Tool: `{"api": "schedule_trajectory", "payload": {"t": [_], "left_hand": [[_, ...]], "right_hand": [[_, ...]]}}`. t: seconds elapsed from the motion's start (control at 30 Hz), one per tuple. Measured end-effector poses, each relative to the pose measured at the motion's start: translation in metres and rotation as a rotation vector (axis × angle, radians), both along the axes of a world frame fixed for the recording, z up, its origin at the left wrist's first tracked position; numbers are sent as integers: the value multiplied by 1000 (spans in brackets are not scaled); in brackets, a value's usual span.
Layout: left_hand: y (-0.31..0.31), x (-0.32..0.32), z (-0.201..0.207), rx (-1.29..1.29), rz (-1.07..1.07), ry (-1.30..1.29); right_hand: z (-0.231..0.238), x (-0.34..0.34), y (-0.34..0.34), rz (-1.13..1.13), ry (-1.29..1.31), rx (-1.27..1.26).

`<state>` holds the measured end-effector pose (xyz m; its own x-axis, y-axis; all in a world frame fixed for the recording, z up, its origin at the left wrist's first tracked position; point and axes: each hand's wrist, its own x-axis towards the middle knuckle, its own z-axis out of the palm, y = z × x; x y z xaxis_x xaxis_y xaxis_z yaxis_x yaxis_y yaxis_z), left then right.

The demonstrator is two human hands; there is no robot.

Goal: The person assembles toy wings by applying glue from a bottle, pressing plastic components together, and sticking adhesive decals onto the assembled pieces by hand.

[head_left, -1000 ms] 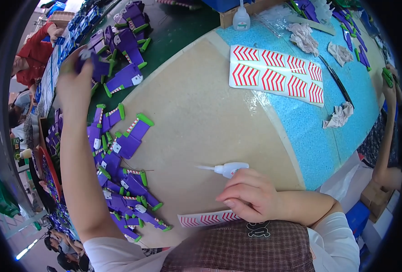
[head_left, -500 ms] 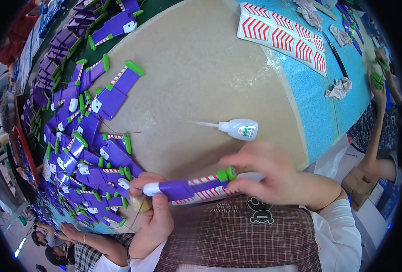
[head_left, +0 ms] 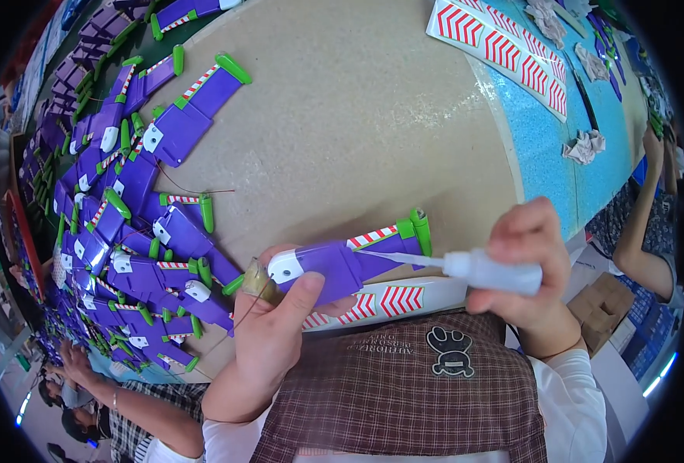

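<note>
My left hand [head_left: 280, 324] grips a purple toy wing [head_left: 334, 266] by its white end, thumb on top. Green pieces cap the wing's far end, and a red-and-white striped strip runs along its upper edge. A yellowish covering [head_left: 255, 282] sits on one of the left fingers, with a thin brown strand by it. In my right hand [head_left: 531, 258] is a white squeeze bottle [head_left: 492, 272], held sideways. Its long thin nozzle points left over the wing, the tip close to the striped strip; whether it touches, I cannot tell.
Many similar purple wings [head_left: 187, 239] lie heaped on the left. A sheet of red chevron stickers [head_left: 504, 54] lies at the far right, near crumpled paper [head_left: 584, 147] on a blue mat [head_left: 550, 193]. Another chevron sheet [head_left: 380, 302] lies before my apron. Other people's arms [head_left: 639, 216] show at both sides.
My right hand has left the wing's green end and picked the squeeze bottle up off the table. The wing has turned to show its broad face, and the view has shifted slightly.
</note>
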<state>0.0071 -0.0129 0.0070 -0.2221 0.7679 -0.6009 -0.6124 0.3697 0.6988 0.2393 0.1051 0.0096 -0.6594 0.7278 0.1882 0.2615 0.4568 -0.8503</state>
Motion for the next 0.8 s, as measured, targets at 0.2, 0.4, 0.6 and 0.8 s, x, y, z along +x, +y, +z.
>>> {"api": "schedule_trajectory", "payload": {"t": [0.2,0.4,0.6,0.8], "left_hand": [[6,4,4,4,-52,-17],[13,10,8,-83,-25,-34],[14,-5,-15,408,-374,779],[18,-16,-25,914,-542,1318]], "right_hand": [[9,5,2,75,69,-5],[5,8,2,75,62,13],[6,12,6,87,160,-50],[4,6,11,104,147,-60]]}}
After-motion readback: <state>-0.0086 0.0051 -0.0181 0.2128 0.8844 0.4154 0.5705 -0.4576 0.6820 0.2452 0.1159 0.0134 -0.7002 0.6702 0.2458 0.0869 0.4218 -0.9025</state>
